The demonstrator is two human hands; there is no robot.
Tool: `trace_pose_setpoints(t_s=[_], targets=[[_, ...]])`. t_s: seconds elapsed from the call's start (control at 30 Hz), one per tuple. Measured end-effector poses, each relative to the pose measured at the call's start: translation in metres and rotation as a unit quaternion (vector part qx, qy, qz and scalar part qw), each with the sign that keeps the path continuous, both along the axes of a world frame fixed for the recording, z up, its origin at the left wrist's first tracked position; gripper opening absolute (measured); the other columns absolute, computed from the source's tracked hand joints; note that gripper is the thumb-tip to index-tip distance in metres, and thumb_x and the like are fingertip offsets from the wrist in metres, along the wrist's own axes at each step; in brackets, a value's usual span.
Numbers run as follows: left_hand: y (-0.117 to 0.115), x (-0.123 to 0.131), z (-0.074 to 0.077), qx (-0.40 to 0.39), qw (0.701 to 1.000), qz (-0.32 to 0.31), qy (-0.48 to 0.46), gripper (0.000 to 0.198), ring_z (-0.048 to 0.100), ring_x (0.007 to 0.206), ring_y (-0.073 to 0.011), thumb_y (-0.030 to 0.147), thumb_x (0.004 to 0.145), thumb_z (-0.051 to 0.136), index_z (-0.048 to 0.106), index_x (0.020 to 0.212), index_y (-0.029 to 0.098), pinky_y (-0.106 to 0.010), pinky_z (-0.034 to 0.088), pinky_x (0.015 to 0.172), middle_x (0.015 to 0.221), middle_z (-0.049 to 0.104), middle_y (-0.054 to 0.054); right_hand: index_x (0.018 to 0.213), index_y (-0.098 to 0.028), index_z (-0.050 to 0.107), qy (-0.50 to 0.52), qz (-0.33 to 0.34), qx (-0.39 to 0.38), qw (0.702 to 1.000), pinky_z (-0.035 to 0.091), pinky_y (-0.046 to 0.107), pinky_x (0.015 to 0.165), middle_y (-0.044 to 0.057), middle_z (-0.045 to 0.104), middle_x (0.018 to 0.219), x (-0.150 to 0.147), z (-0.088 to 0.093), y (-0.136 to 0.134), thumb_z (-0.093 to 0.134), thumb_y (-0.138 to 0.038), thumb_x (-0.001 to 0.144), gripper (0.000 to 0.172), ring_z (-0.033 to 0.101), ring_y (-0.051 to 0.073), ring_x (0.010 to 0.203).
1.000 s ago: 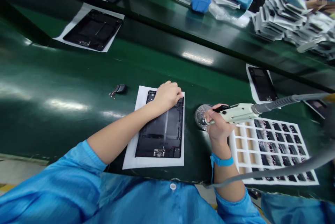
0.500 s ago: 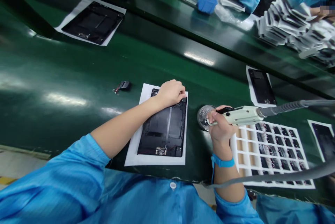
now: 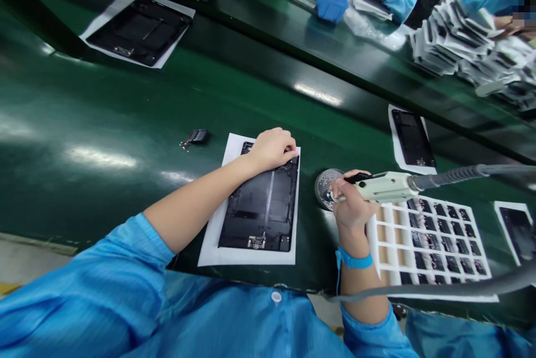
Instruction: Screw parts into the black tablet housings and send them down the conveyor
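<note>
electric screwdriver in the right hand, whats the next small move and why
Probably swing the electric screwdriver in the right hand across to the dark tablet housing, near the left hand. Its tip sits at the round perforated metal disc, and the left hand rests on the housing's upper corner, steadying it on the white paper sheet.

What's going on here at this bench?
A person in a blue smock is at a green conveyor belt. Their left hand rests on an open black tablet housing, which lies on a white paper sheet. Their right hand grips a cream powered screwdriver, its tip at a round perforated metal disc.
</note>
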State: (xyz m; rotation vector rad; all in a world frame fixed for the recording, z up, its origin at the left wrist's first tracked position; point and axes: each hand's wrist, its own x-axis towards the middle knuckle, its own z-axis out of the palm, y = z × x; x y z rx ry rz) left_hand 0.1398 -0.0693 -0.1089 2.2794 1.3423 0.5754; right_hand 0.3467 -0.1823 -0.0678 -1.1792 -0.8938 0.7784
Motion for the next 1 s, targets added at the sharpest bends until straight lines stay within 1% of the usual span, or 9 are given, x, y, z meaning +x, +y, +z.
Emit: trace_pose_setpoints(t_s=[0.17, 0.3, 0.53, 0.63, 0.77, 0.87, 0.93, 1.0], targets=[[0.0, 0.0, 0.0, -0.003, 1.0, 0.001, 0.0, 0.014, 0.07, 0.104, -0.0276, 0.03, 0.102, 0.081, 0.085, 0.091, 0.024, -0.037, 0.045, 0.076, 0.101, 0.08, -0.005, 0.081, -0.022, 0.064, -0.016, -0.003, -0.009, 1.0, 0.044, 0.029, 0.051, -0.01, 0.055, 0.056, 0.0, -0.001, -0.001, 0.078, -0.02, 0.071, 0.017, 0.05, 0.011, 0.044], [0.002, -0.001, 0.0, -0.007, 1.0, 0.0, -0.003, 0.014, 0.07, 0.104, -0.0273, 0.031, 0.102, 0.081, 0.085, 0.09, 0.024, -0.037, 0.044, 0.075, 0.1, 0.08, -0.005, 0.081, -0.022, 0.063, 0.004, -0.005, -0.012, 1.0, 0.044, 0.029, 0.051, -0.009, 0.059, 0.061, -0.001, -0.002, -0.002, 0.078, -0.017, 0.069, 0.019, 0.05, 0.01, 0.045], [0.004, -0.002, -0.004, -0.002, 1.0, -0.003, -0.013, 0.015, 0.069, 0.102, -0.0263, 0.031, 0.101, 0.082, 0.085, 0.089, 0.024, -0.037, 0.043, 0.075, 0.098, 0.08, -0.004, 0.084, -0.021, 0.066, 0.023, 0.004, -0.006, 1.0, 0.045, 0.028, 0.052, -0.009, 0.059, 0.06, 0.002, -0.003, -0.002, 0.077, -0.014, 0.07, 0.019, 0.051, 0.01, 0.046], [0.003, -0.002, -0.003, -0.003, 1.0, -0.002, -0.011, 0.014, 0.069, 0.101, -0.0263, 0.031, 0.101, 0.082, 0.085, 0.089, 0.024, -0.037, 0.045, 0.076, 0.098, 0.079, -0.005, 0.084, -0.022, 0.065, 0.019, 0.006, -0.013, 1.0, 0.045, 0.028, 0.053, -0.009, 0.06, 0.062, 0.002, -0.004, -0.003, 0.076, -0.016, 0.07, 0.019, 0.052, 0.011, 0.047], [0.003, -0.002, -0.001, -0.009, 1.0, -0.005, -0.008, 0.016, 0.07, 0.101, -0.0268, 0.032, 0.102, 0.081, 0.086, 0.089, 0.024, -0.038, 0.046, 0.077, 0.099, 0.08, -0.005, 0.083, -0.022, 0.065, 0.02, 0.005, -0.016, 1.0, 0.044, 0.028, 0.05, -0.01, 0.058, 0.057, 0.001, -0.005, -0.005, 0.077, -0.016, 0.07, 0.019, 0.051, 0.011, 0.045], [0.002, -0.002, 0.0, -0.013, 1.0, 0.001, -0.004, 0.015, 0.07, 0.104, -0.0275, 0.031, 0.102, 0.083, 0.086, 0.089, 0.023, -0.038, 0.046, 0.078, 0.1, 0.081, -0.005, 0.081, -0.022, 0.065, 0.018, 0.002, -0.007, 1.0, 0.045, 0.028, 0.051, -0.01, 0.057, 0.055, 0.003, 0.001, -0.004, 0.076, -0.016, 0.069, 0.017, 0.051, 0.011, 0.043], [0.002, -0.001, 0.0, -0.016, 1.0, 0.001, -0.003, 0.014, 0.071, 0.106, -0.0281, 0.029, 0.102, 0.083, 0.086, 0.09, 0.023, -0.039, 0.046, 0.078, 0.101, 0.081, -0.005, 0.081, -0.022, 0.065, 0.012, -0.004, 0.021, 1.0, 0.048, 0.029, 0.052, -0.01, 0.054, 0.053, 0.003, 0.009, 0.0, 0.074, -0.017, 0.07, 0.016, 0.049, 0.011, 0.042], [0.002, 0.0, 0.001, -0.016, 1.0, -0.005, -0.005, 0.012, 0.071, 0.107, -0.0283, 0.027, 0.102, 0.083, 0.086, 0.091, 0.023, -0.039, 0.047, 0.079, 0.102, 0.082, -0.005, 0.084, -0.022, 0.067, 0.006, -0.005, 0.053, 0.999, 0.049, 0.029, 0.052, -0.012, 0.051, 0.05, 0.001, 0.022, 0.01, 0.073, -0.018, 0.071, 0.016, 0.048, 0.01, 0.041]])
